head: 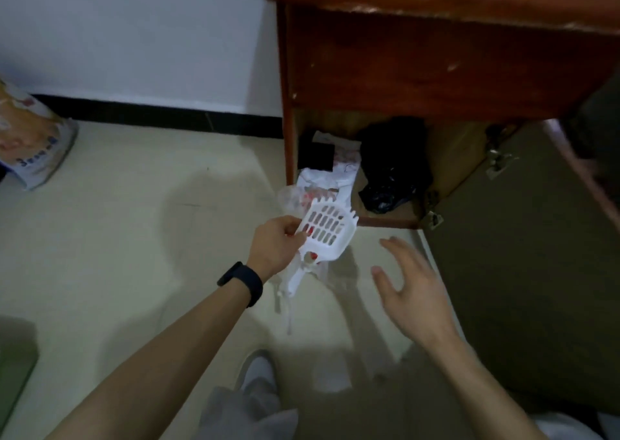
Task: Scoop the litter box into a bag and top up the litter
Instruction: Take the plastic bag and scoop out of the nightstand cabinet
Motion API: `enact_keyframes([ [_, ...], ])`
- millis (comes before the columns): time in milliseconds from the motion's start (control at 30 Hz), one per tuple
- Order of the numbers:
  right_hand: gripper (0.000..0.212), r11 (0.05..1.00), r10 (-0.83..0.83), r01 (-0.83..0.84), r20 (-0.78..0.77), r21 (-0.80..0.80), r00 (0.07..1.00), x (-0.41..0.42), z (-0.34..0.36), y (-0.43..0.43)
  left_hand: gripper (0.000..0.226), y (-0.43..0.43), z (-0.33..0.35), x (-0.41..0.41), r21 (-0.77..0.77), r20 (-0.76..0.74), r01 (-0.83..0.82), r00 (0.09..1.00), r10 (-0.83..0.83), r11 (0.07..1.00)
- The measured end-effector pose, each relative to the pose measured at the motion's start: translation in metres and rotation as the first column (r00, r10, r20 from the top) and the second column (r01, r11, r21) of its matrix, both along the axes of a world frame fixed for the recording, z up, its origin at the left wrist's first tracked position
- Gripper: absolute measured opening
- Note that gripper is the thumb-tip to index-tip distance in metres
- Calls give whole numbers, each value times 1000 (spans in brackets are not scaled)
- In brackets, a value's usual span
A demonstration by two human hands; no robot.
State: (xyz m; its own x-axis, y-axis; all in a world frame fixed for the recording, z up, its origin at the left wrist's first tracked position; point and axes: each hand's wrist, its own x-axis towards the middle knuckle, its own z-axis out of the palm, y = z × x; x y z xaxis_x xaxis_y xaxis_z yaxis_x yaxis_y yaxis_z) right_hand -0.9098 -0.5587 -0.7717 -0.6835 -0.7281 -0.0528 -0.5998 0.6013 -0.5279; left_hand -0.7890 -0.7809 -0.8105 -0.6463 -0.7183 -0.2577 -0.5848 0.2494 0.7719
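The left hand [276, 243] grips one white slotted litter scoop [323, 229] together with a thin plastic bag [303, 271]; the scoop's head points away from it. The right hand [411, 292] hovers just right of the scoop, fingers spread, grasping nothing. Beyond both hands, the open wooden cabinet [436, 67] holds one black bag [392, 164] and white bags [330, 174]. Far left of the hands stands one litter sack [32, 137].

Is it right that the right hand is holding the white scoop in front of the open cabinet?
Not quite. The head view shows the left hand, the one with the black wristband, holding the white scoop. The right hand is open and empty. The rest is right: the scoop is in front of the open cabinet.
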Motion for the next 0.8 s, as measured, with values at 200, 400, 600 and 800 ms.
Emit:
enact_keyframes([
  [200, 67, 927, -286, 372, -547, 51, 787, -78, 108, 79, 23, 20, 56, -67, -212, -79, 210, 970, -231, 954],
  [400, 74, 818, -323, 518, -546, 250, 773, -89, 111, 103, 42, 50, 94, -111, -350, -148, 267, 931, -334, 898],
  [600, 85, 890, -258, 372, -380, 265, 888, -73, 118, 102, 36, 59, 96, -117, -353, -96, 324, 920, -379, 878],
  [800, 86, 966, -169, 183, -86, 185, 982, -46, 136, 92, 33, 24, 88, -92, -371, -94, 240, 952, -293, 897],
])
